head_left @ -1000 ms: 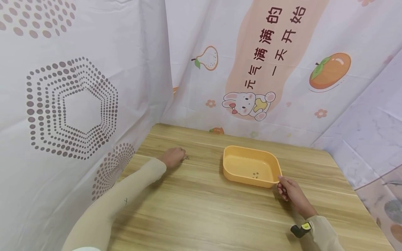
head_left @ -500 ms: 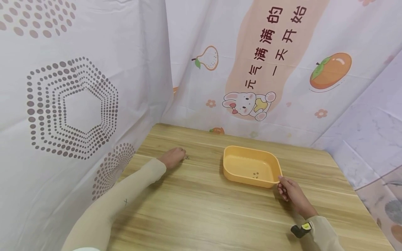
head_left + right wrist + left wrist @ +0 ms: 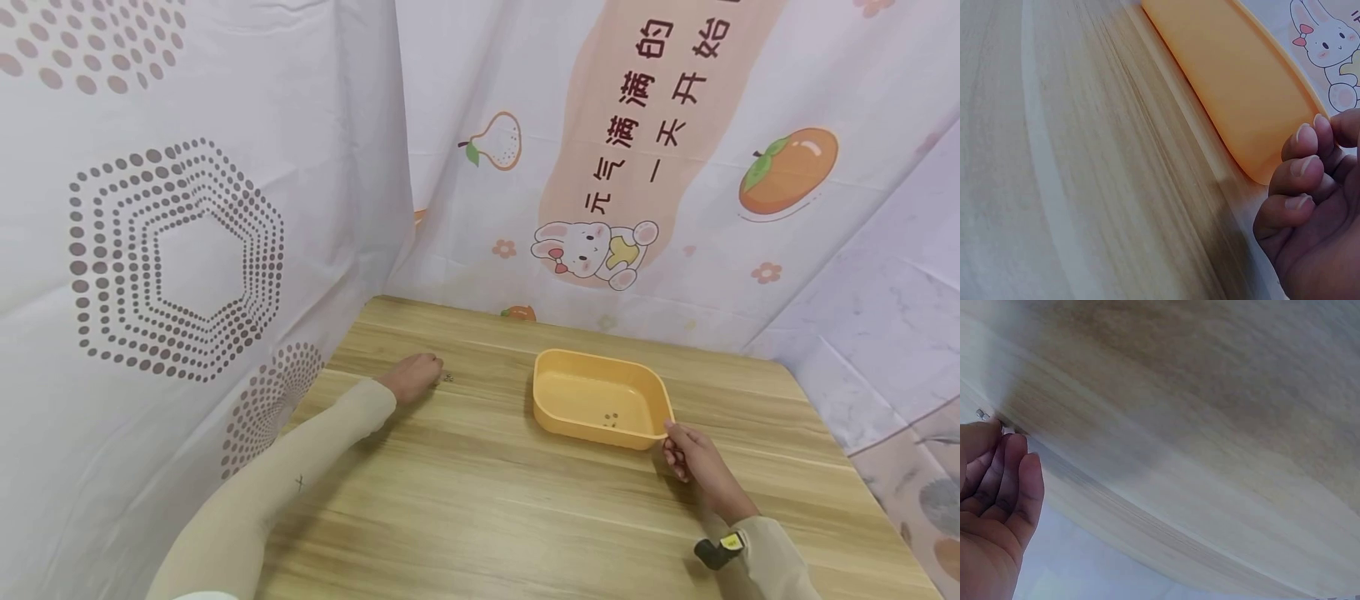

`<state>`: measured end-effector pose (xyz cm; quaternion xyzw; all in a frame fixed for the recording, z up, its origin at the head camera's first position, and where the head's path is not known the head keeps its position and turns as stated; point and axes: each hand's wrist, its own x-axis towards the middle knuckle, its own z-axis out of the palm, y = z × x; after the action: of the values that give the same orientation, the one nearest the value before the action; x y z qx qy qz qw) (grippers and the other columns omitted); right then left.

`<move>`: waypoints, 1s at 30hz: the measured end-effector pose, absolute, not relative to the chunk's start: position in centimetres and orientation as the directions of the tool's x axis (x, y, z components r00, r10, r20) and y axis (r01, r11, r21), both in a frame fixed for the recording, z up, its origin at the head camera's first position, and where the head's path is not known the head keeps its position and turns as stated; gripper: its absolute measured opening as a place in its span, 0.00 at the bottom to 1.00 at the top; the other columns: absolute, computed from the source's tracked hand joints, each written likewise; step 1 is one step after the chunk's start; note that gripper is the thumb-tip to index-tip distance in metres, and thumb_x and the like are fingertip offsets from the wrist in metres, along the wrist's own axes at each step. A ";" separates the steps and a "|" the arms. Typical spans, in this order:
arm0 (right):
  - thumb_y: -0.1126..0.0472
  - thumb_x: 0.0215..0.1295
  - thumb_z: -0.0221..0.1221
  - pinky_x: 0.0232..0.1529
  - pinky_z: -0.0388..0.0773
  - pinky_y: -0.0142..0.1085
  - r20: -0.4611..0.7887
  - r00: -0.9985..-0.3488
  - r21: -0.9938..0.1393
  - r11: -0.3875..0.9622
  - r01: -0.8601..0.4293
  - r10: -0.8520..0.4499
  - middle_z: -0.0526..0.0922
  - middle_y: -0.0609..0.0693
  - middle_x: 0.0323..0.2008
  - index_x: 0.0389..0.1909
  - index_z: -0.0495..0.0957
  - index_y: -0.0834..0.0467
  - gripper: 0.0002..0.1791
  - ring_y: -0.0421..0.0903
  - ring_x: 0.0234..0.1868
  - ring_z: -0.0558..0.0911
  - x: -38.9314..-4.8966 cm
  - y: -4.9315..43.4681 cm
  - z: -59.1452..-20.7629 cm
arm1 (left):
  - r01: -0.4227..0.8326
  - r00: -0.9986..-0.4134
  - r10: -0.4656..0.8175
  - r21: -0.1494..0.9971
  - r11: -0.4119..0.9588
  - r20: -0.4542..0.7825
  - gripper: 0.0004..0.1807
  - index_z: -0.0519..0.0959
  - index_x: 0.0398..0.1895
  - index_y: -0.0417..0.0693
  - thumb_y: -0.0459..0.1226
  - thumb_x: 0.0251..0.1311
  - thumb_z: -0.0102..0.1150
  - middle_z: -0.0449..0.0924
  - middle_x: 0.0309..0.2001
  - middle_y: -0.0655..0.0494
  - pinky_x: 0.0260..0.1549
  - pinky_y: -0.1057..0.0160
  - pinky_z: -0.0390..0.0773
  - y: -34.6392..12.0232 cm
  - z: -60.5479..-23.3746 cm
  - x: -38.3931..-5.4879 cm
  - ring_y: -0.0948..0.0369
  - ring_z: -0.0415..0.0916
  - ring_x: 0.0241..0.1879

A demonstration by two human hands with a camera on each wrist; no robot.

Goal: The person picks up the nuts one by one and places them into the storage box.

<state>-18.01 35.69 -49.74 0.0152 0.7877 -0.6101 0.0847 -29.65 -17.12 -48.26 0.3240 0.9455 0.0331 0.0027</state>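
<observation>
On the left side of the table my left hand (image 3: 412, 377) rests with its fingers curled down, next to several tiny metal pieces (image 3: 448, 377). In the left wrist view its thumb and forefinger come together around a small glint, seemingly pinching one such piece. Another metal piece (image 3: 982, 415), too small to name surely, lies just beyond the fingertips. A shallow yellow-orange plastic box (image 3: 596, 360) stands to the right, with several small dark round pieces (image 3: 611, 415) on its floor. My right hand (image 3: 697, 462) grips the box's near right corner between thumb and curled fingers.
The wooden table (image 3: 480, 517) meets a white printed curtain (image 3: 465, 242) at the back and a dotted curtain (image 3: 187, 275) close by the left arm. A black strap piece with a yellow label (image 3: 720, 550) sits at the right wrist.
The head view has shifted very slightly. Both hands and the box stay where they were.
</observation>
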 end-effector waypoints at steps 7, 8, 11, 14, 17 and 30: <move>0.42 0.82 0.45 0.18 0.66 0.31 -0.158 -0.984 -0.961 0.242 0.133 -0.083 0.72 0.45 0.21 0.31 0.71 0.61 0.27 0.38 0.18 0.68 -18.0 35.6 -49.6 | 0.594 -0.802 0.597 0.147 0.791 0.030 0.07 0.80 0.45 0.37 0.32 0.69 0.64 0.80 0.40 0.50 0.42 0.61 0.82 -17.6 -48.1 -29.4 0.55 0.81 0.40; 0.42 0.82 0.45 0.18 0.66 0.31 -0.159 -0.984 -0.961 0.241 0.135 -0.083 0.72 0.45 0.20 0.31 0.71 0.60 0.27 0.38 0.18 0.68 -18.0 35.6 -49.5 | 0.591 -0.804 0.594 0.149 0.793 0.031 0.07 0.80 0.45 0.38 0.33 0.69 0.64 0.80 0.40 0.51 0.41 0.62 0.82 -17.7 -48.0 -29.4 0.56 0.80 0.40; 0.43 0.82 0.45 0.18 0.66 0.31 -0.160 -0.984 -0.961 0.241 0.136 -0.082 0.72 0.45 0.20 0.30 0.71 0.60 0.27 0.38 0.17 0.68 -18.0 35.6 -49.5 | 0.589 -0.806 0.591 0.151 0.794 0.041 0.05 0.80 0.44 0.39 0.32 0.70 0.63 0.80 0.39 0.52 0.40 0.62 0.82 -17.7 -47.9 -29.4 0.57 0.80 0.39; 0.43 0.83 0.45 0.18 0.66 0.31 -0.158 -0.984 -0.961 0.240 0.135 -0.082 0.72 0.45 0.21 0.30 0.71 0.60 0.27 0.38 0.18 0.67 -18.0 35.6 -49.4 | 0.598 -0.801 0.596 0.142 0.789 0.061 0.05 0.80 0.43 0.39 0.33 0.70 0.63 0.80 0.38 0.51 0.40 0.61 0.82 -17.7 -47.7 -29.4 0.56 0.80 0.39; 0.43 0.83 0.45 0.18 0.66 0.31 -0.158 -0.984 -0.962 0.236 0.135 -0.082 0.72 0.45 0.21 0.30 0.71 0.60 0.27 0.38 0.18 0.67 -18.0 35.6 -49.3 | 0.605 -0.796 0.599 0.139 0.784 0.085 0.06 0.79 0.41 0.39 0.35 0.71 0.62 0.80 0.37 0.51 0.39 0.60 0.82 -17.6 -47.6 -29.5 0.56 0.80 0.38; 0.42 0.82 0.45 0.19 0.66 0.31 -0.165 -0.983 -0.960 0.240 0.141 -0.082 0.72 0.45 0.21 0.30 0.71 0.60 0.27 0.38 0.18 0.67 -17.9 35.7 -49.6 | 0.624 -0.781 0.614 0.197 0.756 0.113 0.06 0.80 0.42 0.42 0.36 0.74 0.58 0.81 0.40 0.54 0.43 0.60 0.82 -16.6 -47.4 -29.5 0.57 0.81 0.41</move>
<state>-17.89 35.66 -49.58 0.0188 0.7822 -0.6161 0.0905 -29.51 -16.56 -47.43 0.3304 0.9369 0.1124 -0.0209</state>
